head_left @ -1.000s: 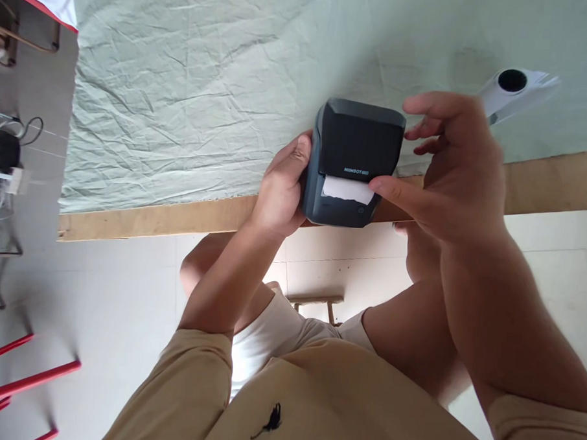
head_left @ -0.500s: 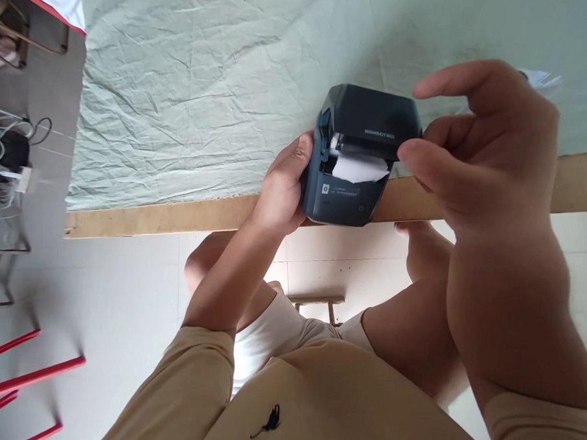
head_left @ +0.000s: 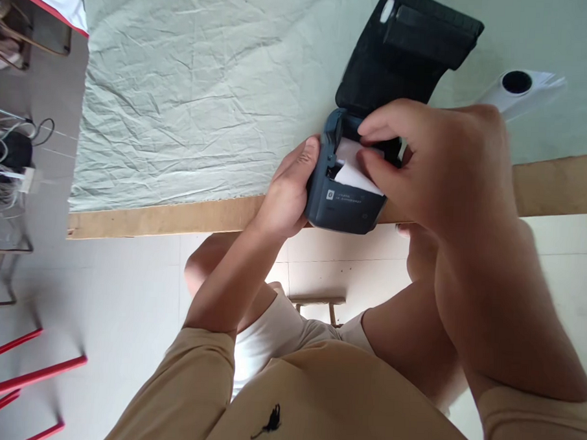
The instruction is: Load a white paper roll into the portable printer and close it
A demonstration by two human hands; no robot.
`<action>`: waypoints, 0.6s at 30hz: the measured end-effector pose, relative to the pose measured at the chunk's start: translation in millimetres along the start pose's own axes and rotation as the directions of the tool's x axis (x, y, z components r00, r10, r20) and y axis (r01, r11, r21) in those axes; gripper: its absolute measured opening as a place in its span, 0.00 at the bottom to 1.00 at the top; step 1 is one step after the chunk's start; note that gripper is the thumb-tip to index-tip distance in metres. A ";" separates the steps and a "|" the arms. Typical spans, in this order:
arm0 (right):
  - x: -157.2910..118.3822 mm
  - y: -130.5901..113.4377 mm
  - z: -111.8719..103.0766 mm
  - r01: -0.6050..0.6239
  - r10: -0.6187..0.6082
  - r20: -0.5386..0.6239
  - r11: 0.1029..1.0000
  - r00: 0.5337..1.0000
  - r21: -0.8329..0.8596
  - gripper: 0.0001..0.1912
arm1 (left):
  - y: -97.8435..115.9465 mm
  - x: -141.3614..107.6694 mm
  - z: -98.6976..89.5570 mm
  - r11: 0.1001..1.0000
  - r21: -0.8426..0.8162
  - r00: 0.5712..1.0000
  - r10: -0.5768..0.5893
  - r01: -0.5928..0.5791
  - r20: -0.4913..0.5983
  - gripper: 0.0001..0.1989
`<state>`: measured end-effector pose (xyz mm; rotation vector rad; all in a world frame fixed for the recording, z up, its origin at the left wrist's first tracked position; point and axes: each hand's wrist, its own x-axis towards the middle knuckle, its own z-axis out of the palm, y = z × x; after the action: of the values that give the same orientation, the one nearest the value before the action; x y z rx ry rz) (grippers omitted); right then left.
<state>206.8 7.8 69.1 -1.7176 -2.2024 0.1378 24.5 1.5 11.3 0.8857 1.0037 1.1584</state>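
Observation:
A dark blue-grey label printer [head_left: 342, 212] rests at the front edge of the table, its black lid [head_left: 402, 59] swung up and back. My left hand [head_left: 287, 190] grips the printer's left side, thumb on top. Inside the printer lies a white paper roll [head_left: 347, 152], its loose end [head_left: 356, 178] hanging over the front lip. My right hand [head_left: 437, 161] reaches in from the right, thumb and fingers closed around the roll. That hand covers the right part of the compartment.
A pale green cloth [head_left: 196, 99] covers the table, with a wooden edge strip [head_left: 167, 222] along its front. Behind my right hand lies a white roll with a black core [head_left: 517, 82]. Red stool legs [head_left: 34, 374] and tangled cables [head_left: 8, 168] are on the floor at left.
The printer's lid has swung from nearly closed to wide open. My right hand has moved left from the lid's edge into the compartment, onto the paper roll. My left hand still holds the printer.

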 end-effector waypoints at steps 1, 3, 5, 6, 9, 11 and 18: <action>0.0 -1.4 -3.4 0.004 -0.002 0.078 1.000 0.997 -0.027 0.16 | 1.0 -0.3 0.8 1.000 0.001 1.000 -0.009 0.009 -0.004 0.32; 0.4 -2.5 -7.9 0.027 -0.020 0.178 0.999 0.984 -0.038 0.21 | 2.7 -0.9 2.2 1.000 0.001 1.000 -0.020 0.020 -0.004 0.32; 0.2 -1.2 -9.9 0.036 -0.037 0.200 0.999 0.979 0.006 0.20 | 3.4 -1.1 2.9 1.000 0.009 1.000 -0.025 0.025 -0.005 0.32; -0.4 0.7 -10.5 0.031 -0.039 0.186 0.998 0.982 0.048 0.20 | 3.3 -1.1 2.8 0.999 0.017 1.000 -0.028 0.028 -0.012 0.32; -3.7 11.0 -13.2 0.012 -0.030 0.059 0.958 0.998 0.285 0.19 | 1.4 -0.5 1.1 0.999 0.037 0.999 -0.025 0.026 -0.032 0.33; -4.5 20.7 -13.8 0.004 0.042 -0.076 0.851 0.996 0.526 0.15 | -0.3 -0.2 -0.6 0.999 0.034 0.999 -0.026 0.028 -0.038 0.32; 1.1 48.9 26.2 -0.096 0.440 -0.170 0.521 0.882 0.848 0.09 | -1.6 -0.8 -1.5 0.997 -0.033 0.996 -0.068 0.067 -0.059 0.23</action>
<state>243.1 25.2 30.9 -1.3351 -1.2041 0.7430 23.4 0.5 9.4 0.7909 1.0545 1.1459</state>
